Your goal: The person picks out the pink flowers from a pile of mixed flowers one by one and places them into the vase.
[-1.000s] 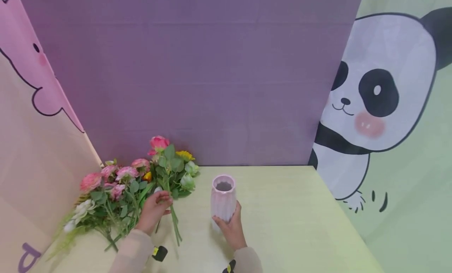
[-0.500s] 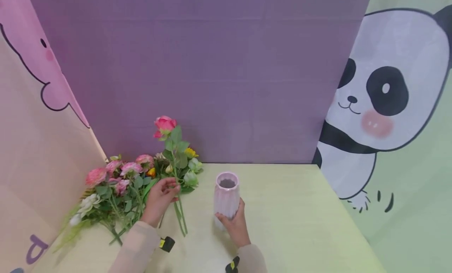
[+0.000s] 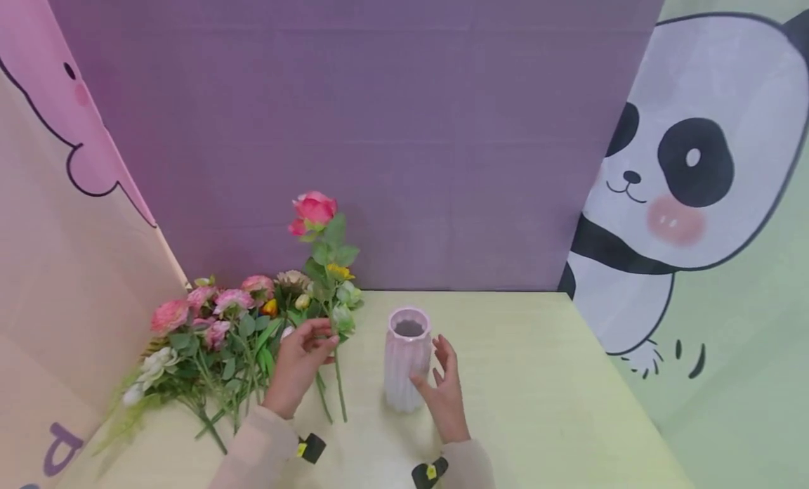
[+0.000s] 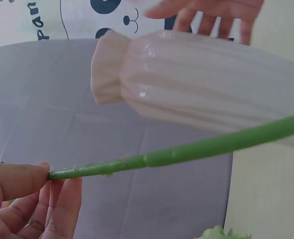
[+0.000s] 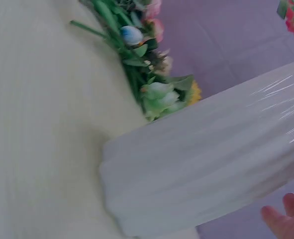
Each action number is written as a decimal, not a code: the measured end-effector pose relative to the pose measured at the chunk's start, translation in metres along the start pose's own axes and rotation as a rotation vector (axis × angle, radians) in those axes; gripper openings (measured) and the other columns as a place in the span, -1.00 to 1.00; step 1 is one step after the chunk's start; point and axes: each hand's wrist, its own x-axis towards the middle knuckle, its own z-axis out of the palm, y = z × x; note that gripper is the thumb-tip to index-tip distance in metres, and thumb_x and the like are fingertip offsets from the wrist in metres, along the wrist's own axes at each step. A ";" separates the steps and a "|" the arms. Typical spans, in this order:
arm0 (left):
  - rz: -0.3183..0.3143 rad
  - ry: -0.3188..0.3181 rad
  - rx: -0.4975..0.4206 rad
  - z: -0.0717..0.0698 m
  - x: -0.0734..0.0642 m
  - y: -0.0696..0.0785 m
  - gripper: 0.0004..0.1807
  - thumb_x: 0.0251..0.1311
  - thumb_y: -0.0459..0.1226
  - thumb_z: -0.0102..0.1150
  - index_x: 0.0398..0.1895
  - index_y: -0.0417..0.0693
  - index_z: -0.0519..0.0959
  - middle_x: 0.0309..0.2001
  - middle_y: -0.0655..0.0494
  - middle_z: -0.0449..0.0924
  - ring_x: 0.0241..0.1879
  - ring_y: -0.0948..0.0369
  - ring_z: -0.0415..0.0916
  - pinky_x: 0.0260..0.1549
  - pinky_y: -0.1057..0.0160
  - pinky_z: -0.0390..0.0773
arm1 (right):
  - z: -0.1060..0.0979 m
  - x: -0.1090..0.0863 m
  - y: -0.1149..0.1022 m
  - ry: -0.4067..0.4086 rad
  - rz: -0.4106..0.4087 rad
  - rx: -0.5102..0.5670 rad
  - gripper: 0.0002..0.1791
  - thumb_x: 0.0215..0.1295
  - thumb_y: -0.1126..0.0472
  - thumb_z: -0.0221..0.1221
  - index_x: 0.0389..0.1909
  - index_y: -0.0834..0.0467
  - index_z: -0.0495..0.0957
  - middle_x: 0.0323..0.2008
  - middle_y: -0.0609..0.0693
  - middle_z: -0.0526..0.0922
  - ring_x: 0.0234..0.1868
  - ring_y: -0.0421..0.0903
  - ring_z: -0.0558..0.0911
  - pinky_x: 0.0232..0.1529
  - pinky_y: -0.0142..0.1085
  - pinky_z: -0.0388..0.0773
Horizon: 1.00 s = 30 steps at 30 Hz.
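Observation:
My left hand pinches the green stem of a pink artificial rose, which stands upright with its bloom above the other flowers. In the left wrist view the bare stem sticks out past the thumb and fingertips and crosses in front of the vase. The fluted pale pink-white vase stands upright on the table, its dark mouth facing up. Beside its right side is my right hand, fingers spread and loosely bent, holding nothing. The right wrist view shows its fingertips apart from the vase wall.
On the left of the pale table lies a pile of artificial flowers: pink blooms, white ones, a yellow flower and green-white blooms. A purple backdrop rises behind, with a panda-printed cloth at the right.
My left hand has lifted the rose and brought it right, nearer the vase. My right hand has let go of the vase and moved slightly right, its fingers spreading.

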 end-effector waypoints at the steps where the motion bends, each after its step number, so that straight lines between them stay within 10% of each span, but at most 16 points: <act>1: 0.004 -0.005 -0.002 0.002 -0.002 0.000 -0.68 0.21 -0.39 0.17 0.04 -0.21 0.48 -0.03 -0.19 0.49 -0.22 0.19 0.51 -0.30 0.29 0.64 | 0.000 -0.001 -0.004 0.026 -0.028 0.017 -0.05 0.09 0.22 0.35 0.42 0.12 -0.01 0.37 0.17 0.17 0.38 0.21 0.10 0.35 0.14 0.06; 9: 0.084 -0.029 -0.004 0.019 -0.011 0.002 -0.69 0.14 -0.41 0.24 -0.02 -0.24 0.54 -0.14 -0.13 0.57 -0.29 0.23 0.52 -0.36 0.30 0.65 | 0.001 -0.004 -0.038 0.162 -0.208 0.142 -0.31 0.14 0.45 0.21 0.29 0.30 0.17 0.10 0.15 0.42 0.09 -0.08 0.43 0.11 -0.34 0.46; 17: 0.148 -0.048 -0.012 0.036 -0.019 0.005 -0.69 0.06 -0.42 0.31 -0.08 -0.23 0.60 -0.15 -0.11 0.62 -0.32 0.24 0.56 -0.42 0.31 0.65 | 0.005 -0.012 -0.052 0.063 -0.278 0.220 -0.69 0.17 0.52 0.16 -0.05 0.48 0.42 -0.27 -0.04 0.63 -0.21 -0.23 0.61 -0.16 -0.42 0.60; 30: 0.243 -0.120 -0.011 0.060 -0.035 0.012 -0.73 0.01 -0.44 0.34 -0.16 -0.18 0.64 -0.20 -0.04 0.65 -0.32 0.25 0.57 -0.44 0.31 0.65 | 0.013 -0.024 -0.057 -0.124 -0.076 0.196 -0.72 0.18 0.42 0.21 -0.09 0.43 0.50 -0.24 0.08 0.66 -0.25 -0.15 0.67 -0.20 -0.22 0.66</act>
